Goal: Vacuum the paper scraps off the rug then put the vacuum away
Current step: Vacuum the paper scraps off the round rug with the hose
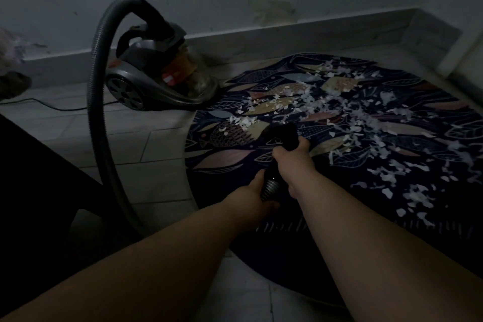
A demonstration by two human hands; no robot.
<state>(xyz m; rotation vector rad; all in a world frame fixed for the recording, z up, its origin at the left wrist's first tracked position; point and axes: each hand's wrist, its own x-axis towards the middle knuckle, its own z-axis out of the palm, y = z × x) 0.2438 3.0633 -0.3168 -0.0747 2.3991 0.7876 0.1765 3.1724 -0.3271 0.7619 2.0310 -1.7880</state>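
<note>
- Right hand: fingers wrapped tightly round the black nozzle, which points down at the rug.
- Left hand: just behind the right, closed round the ribbed hose where it joins the nozzle.
- Paper scraps: white, strewn thickly over the rug ahead and to the right of the right hand.
- Vacuum: canister type, on the tiled floor well ahead and left of both hands, beside the rug's edge. The hose arches from its top.
- Cord: trails left from the canister.
</note>
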